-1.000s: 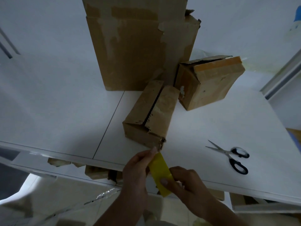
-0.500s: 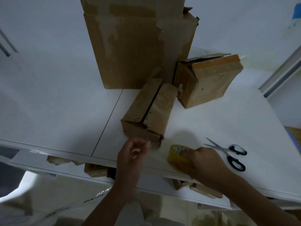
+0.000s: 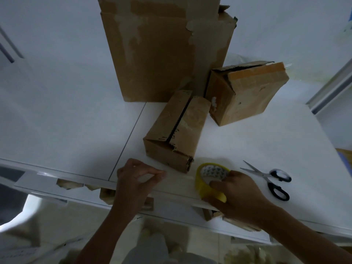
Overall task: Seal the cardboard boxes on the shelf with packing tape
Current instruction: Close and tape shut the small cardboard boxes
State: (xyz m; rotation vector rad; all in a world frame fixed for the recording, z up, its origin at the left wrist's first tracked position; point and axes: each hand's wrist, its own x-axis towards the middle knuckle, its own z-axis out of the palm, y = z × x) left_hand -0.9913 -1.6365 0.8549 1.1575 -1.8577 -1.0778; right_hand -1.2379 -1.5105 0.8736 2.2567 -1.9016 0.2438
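The small cardboard box [image 3: 177,130] is set on the white shelf [image 3: 247,141] just beyond both hands. Its long axis, and the open seam along it, are angled away and to the right. Its near end is found between the hands, slightly nearer the left hand [image 3: 137,181].

A yellow packing tape roll [image 3: 212,171] is gripped by the right hand [image 3: 240,195], with fingers curled round it on the shelf. The left thumb and forefinger are pinched together, apparently on a faint tape strip [image 3: 181,177] drawn leftward from the roll. This strip is held crosswise to the seam, so a turn is judged necessary before it is laid.

A second ago the roll was held edge-on between both hands, below the shelf edge. It has since been brought onto the shelf, and the hands have been drawn apart.
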